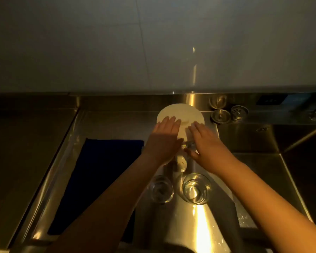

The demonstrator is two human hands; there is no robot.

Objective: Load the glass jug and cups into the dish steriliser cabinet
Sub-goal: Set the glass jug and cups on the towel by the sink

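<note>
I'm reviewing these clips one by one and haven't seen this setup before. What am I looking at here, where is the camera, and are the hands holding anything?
There is no machine: a person wears a wide-angle camera on the head, looking down at their own bare arms. The surface is a dim steel counter. Both hands reach forward with straight fingers: the left hand and right hand lie against a pale round lid, probably the jug's; what is below is hidden. Nearer the person stand two glass cups. A dark blue cloth lies to the left.
</note>
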